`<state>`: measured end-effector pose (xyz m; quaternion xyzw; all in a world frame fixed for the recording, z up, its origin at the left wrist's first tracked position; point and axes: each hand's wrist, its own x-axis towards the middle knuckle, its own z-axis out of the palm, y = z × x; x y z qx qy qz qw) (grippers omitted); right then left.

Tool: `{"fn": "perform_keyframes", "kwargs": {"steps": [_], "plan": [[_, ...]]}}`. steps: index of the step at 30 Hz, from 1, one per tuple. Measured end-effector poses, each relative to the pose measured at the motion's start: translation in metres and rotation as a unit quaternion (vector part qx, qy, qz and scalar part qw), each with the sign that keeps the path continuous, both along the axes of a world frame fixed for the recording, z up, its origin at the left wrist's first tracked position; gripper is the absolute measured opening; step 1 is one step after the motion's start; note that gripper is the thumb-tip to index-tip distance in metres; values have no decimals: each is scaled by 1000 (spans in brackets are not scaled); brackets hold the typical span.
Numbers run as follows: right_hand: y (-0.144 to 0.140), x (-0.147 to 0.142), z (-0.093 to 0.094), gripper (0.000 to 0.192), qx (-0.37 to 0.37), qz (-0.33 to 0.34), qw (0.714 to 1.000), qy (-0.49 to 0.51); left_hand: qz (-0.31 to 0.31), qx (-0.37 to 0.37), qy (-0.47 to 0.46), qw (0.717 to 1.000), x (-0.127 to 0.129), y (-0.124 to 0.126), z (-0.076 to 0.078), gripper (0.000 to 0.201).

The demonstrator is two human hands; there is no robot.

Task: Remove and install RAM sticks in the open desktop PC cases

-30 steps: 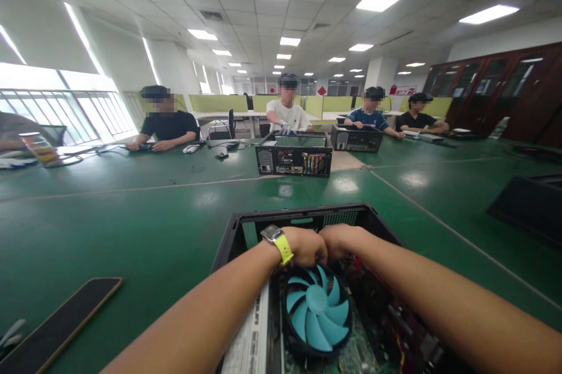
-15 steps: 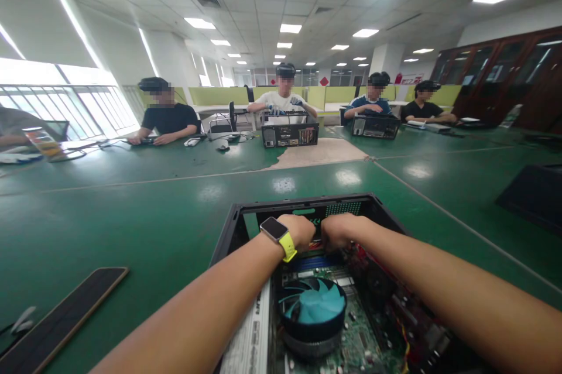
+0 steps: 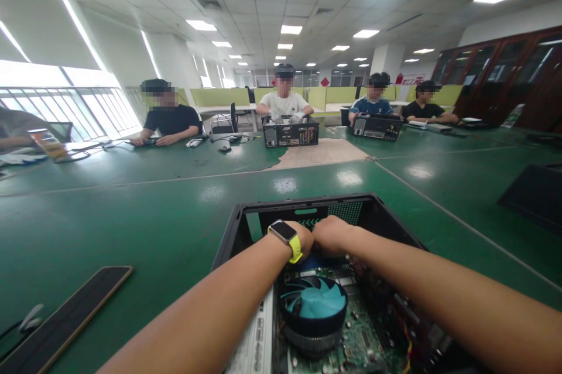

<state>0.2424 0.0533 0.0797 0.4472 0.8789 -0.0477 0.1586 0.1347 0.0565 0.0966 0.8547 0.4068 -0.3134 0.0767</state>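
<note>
Both my hands reach deep into an open computer case in front of me, close together at its far end. My left hand, below a watch with a yellow-green strap, has its fingers curled down beyond the motherboard. Right beside it my right hand is curled too, knuckles up. The fingertips of both hands are hidden, so whatever they pinch does not show. Nearer to me lie a round cooler with a turquoise fan, the green motherboard and a silver labelled box along the left side.
On the green table, a long dark panel lies at the left beside a cable. A dark object stands at the right. Across the table sit several people; two computer cases stand before them.
My right hand has moved slightly left and my left hand slightly right and down, so they now meet. Across the table, the middle person's gloved hands have lowered into their case.
</note>
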Motion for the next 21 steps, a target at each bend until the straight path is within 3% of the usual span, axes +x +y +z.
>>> {"fn": "perform_keyframes", "kwargs": {"steps": [2,4,7,9,14,21], "plan": [[6,9,9,22,-17,-1,1000,6,-2,11,-8,1000,-2,0,4,28],[12,18,16,19,-92,-37,993,58,-12,14,-30,999,-5,1,9,31],[16,28,19,10,-229,-95,957,150,-32,6,-70,997,-7,2,12,28],[17,33,18,7,-274,-110,939,176,-38,7,-99,994,-7,3,10,22],[21,49,16,12,-322,-151,908,223,-36,-9,-194,980,-4,7,7,9],[27,66,22,28,-340,-184,877,286,37,-141,-291,946,-5,11,3,13]]}}
